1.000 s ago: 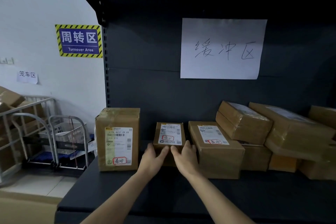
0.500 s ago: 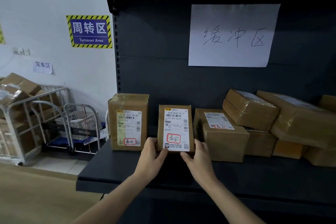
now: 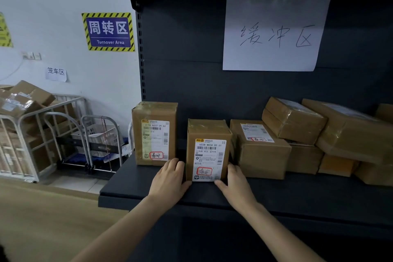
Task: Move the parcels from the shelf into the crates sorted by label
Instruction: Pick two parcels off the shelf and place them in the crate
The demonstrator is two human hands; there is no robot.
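Clasped low between left hand (image 3: pixel 168 178) and right hand (image 3: pixel 237 184), fingers curled round its sides: small parcel (image 3: pixel 209 132), upright at centre frame on the dark shelf (image 3: pixel 146 186). Just left, taller parcel (image 3: pixel 154 112); just right, squat parcel (image 3: pixel 261 155), with piled parcels (image 3: pixel 340 130) beyond.

Both forearms bare, reaching forward, converging. Left hand (image 3: pixel 168 178) clasps left side of parcel (image 3: pixel 207 132): fingers along side, thumb at lower front corner. Right hand (image 3: pixel 236 185) mirrors on right side, thumb at lower front corner. Palms face inward, wrists straight.
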